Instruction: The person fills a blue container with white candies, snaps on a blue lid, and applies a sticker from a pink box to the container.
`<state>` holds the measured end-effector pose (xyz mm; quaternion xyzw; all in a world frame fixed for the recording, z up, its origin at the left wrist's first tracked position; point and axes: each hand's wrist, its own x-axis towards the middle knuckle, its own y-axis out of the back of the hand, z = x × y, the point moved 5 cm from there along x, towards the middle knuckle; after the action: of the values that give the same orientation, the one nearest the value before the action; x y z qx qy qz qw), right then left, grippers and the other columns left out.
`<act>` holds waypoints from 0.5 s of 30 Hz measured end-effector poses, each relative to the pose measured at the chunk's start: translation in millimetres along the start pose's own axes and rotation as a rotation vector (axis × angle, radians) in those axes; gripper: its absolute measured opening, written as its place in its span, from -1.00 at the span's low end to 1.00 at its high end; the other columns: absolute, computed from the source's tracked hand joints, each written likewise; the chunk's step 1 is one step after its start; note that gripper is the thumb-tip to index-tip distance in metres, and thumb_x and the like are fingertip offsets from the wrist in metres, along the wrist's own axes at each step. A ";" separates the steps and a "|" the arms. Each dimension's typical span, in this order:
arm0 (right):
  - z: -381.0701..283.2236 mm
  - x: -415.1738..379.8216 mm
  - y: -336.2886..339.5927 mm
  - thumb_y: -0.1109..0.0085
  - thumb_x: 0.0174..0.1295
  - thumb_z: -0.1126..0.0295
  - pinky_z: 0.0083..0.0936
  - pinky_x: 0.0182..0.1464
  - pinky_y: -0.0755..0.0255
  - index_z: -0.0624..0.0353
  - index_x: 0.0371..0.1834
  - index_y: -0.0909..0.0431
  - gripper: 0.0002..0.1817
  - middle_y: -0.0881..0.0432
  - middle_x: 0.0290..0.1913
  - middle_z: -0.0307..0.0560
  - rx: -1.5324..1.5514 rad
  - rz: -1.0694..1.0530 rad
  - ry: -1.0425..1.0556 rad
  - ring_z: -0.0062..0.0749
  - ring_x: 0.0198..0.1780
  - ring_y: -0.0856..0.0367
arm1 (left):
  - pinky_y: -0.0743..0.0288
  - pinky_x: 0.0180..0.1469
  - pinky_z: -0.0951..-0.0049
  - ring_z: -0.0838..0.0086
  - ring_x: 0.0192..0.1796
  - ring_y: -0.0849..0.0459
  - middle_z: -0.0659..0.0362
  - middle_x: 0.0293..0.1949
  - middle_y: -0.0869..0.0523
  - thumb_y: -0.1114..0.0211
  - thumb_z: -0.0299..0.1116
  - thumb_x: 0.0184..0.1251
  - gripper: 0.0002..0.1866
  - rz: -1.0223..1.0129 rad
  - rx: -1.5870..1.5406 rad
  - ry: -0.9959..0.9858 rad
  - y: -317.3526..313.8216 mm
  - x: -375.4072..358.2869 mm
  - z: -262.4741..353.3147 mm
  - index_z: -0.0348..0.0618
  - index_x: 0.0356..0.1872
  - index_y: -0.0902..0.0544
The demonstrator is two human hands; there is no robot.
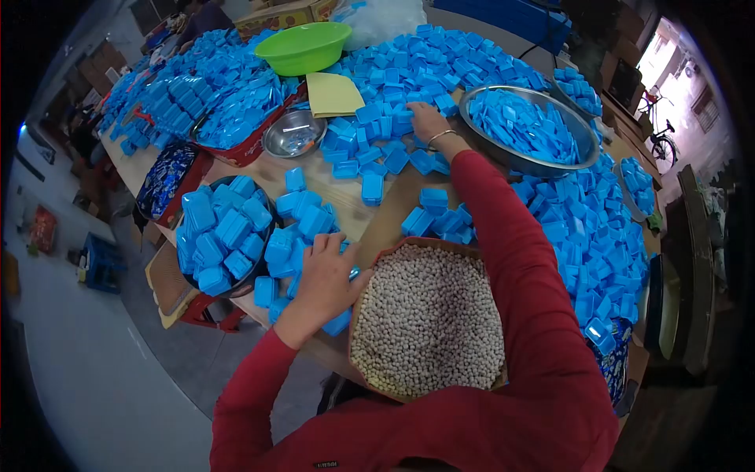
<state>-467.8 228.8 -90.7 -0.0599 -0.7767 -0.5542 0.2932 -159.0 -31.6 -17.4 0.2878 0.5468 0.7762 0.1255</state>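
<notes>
My right hand reaches across the table into a heap of open blue plastic boxes, its fingers closed at the edge of one box. My left hand is spread over several closed blue boxes, beside the rim of a tray of small pale beads. A small teal spot shows near my left thumb; I cannot make out what it is. The bead tray sits right in front of my body. To the left of my left hand, a round dark tub holds closed blue boxes.
A metal basin with flat blue pieces stands at the right. Farther back are a green basin, a yellow card and a small metal bowl. Blue boxes are heaped along the right side and at the back left.
</notes>
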 end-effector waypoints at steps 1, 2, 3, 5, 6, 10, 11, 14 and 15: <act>-0.7 7.4 -9.9 -0.12 0.25 0.26 -0.12 0.08 -0.44 0.01 0.19 -0.42 -0.58 -0.54 0.02 0.11 0.018 0.016 0.025 0.09 0.02 -0.53 | -0.32 0.04 0.08 0.09 0.12 -0.39 -0.01 -0.01 -0.51 -0.35 -0.20 0.17 -0.59 -0.015 -0.021 -0.019 8.4 7.2 1.4 -0.29 -0.07 -0.56; 7.6 14.2 -24.0 -0.15 0.25 0.20 -0.13 0.15 -0.40 -0.01 0.27 -0.37 -0.50 -0.51 0.09 0.14 -0.009 -0.125 -0.070 0.09 0.09 -0.50 | -0.33 0.05 0.10 0.09 0.13 -0.39 -0.02 -0.01 -0.52 -0.34 -0.19 0.18 -0.58 -0.034 -0.042 -0.033 14.7 13.0 1.7 -0.31 -0.06 -0.55; 6.0 15.2 -24.2 -0.18 0.21 0.19 -0.11 0.16 -0.39 0.01 0.24 -0.39 -0.49 -0.51 0.09 0.14 -0.039 -0.139 -0.071 0.10 0.10 -0.49 | -0.35 0.04 0.11 0.07 0.11 -0.42 -0.05 -0.01 -0.52 -0.35 -0.20 0.17 -0.57 -0.122 -0.030 -0.013 16.7 23.1 -1.3 -0.31 -0.06 -0.55; 5.0 10.3 -19.8 -0.22 0.14 0.15 -0.08 0.19 -0.38 0.06 0.18 -0.43 -0.47 -0.51 0.09 0.16 -0.106 -0.166 -0.071 0.14 0.12 -0.48 | -0.39 0.02 0.14 0.03 0.07 -0.48 -0.09 0.00 -0.52 -0.35 -0.20 0.16 -0.56 -0.294 -0.012 0.025 14.8 52.0 -13.0 -0.32 -0.05 -0.55; 6.2 5.9 -17.0 -0.33 -0.01 0.19 -0.06 0.15 -0.41 0.07 0.10 -0.47 -0.45 -0.50 0.05 0.19 -0.112 -0.150 -0.106 0.15 0.10 -0.48 | -0.42 -0.02 0.12 -0.02 0.01 -0.51 -0.12 -0.01 -0.53 -0.36 -0.20 0.15 -0.55 -0.310 -0.054 0.024 4.8 64.5 -23.5 -0.32 -0.05 -0.55; 17.1 -29.8 9.4 -0.38 -0.14 0.33 -0.14 0.10 -0.46 0.17 -0.03 -0.48 -0.48 -0.47 0.00 0.19 -0.290 -0.298 -0.164 0.13 0.06 -0.48 | -0.49 -0.01 0.11 -0.06 -0.06 -0.60 -0.18 -0.04 -0.58 -0.45 -0.15 -0.02 -0.41 -0.372 0.092 0.192 -70.7 123.3 -73.6 -0.35 -0.02 -0.52; 20.6 -43.1 17.3 -0.37 -0.16 0.37 -0.16 0.09 -0.47 0.21 -0.05 -0.48 -0.49 -0.46 0.00 0.19 -0.317 -0.327 -0.152 0.14 0.05 -0.48 | -0.50 0.00 0.14 -0.03 -0.05 -0.61 -0.18 -0.04 -0.59 -0.47 -0.14 -0.06 -0.37 -0.349 0.154 0.227 -86.2 133.7 -88.6 -0.36 -0.01 -0.51; 15.5 -85.8 60.4 -0.34 -0.15 0.40 -0.13 0.01 -0.48 0.25 -0.08 -0.45 -0.51 -0.49 -0.07 0.18 -0.215 -0.307 -0.084 0.13 -0.01 -0.51 | -0.53 0.03 0.22 0.06 -0.02 -0.63 -0.18 -0.01 -0.60 -0.52 -0.15 -0.15 -0.30 -0.392 0.192 0.280 -117.0 161.8 -125.7 -0.38 0.01 -0.49; 13.6 -100.1 76.0 -0.35 -0.16 0.40 -0.12 -0.01 -0.48 0.25 -0.08 -0.45 -0.51 -0.50 -0.09 0.17 -0.161 -0.264 -0.057 0.12 -0.03 -0.51 | -0.53 0.02 0.24 0.08 -0.02 -0.63 -0.17 -0.01 -0.59 -0.51 -0.16 -0.14 -0.32 -0.408 0.049 0.265 -120.6 167.0 -126.5 -0.36 0.02 -0.49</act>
<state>-359.2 292.9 -83.1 0.0036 -0.7388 -0.6466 0.1902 -381.5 -0.1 -106.7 0.0702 0.6238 0.7523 0.1999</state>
